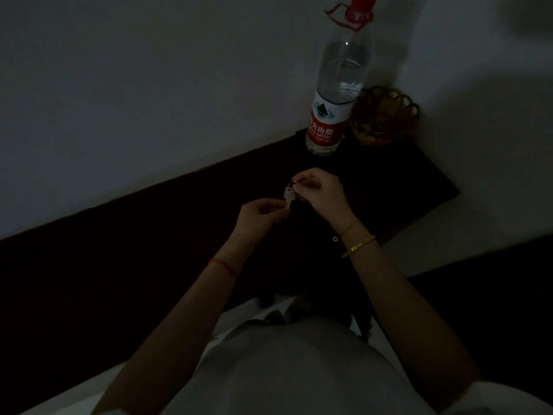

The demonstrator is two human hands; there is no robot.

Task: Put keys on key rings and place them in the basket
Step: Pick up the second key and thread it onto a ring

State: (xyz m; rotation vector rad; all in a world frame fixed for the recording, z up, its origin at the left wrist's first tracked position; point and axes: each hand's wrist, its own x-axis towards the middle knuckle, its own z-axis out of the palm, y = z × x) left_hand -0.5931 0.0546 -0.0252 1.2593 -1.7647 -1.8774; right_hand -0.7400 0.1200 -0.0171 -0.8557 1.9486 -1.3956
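Two hands are working above the dark table: the right hand is pinching the key ring, the left hand is gripping the key. Dim light is risking a slip; the basket is sitting well apart.

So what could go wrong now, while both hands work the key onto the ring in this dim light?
1. The small silver key is pinched only at its ends by the left hand and right hand, above the dark brown table; if it slips, it may be hard to find in the dimness.
2. The tall clear plastic water bottle stands beside the woven brown basket; a reach there might knock it.
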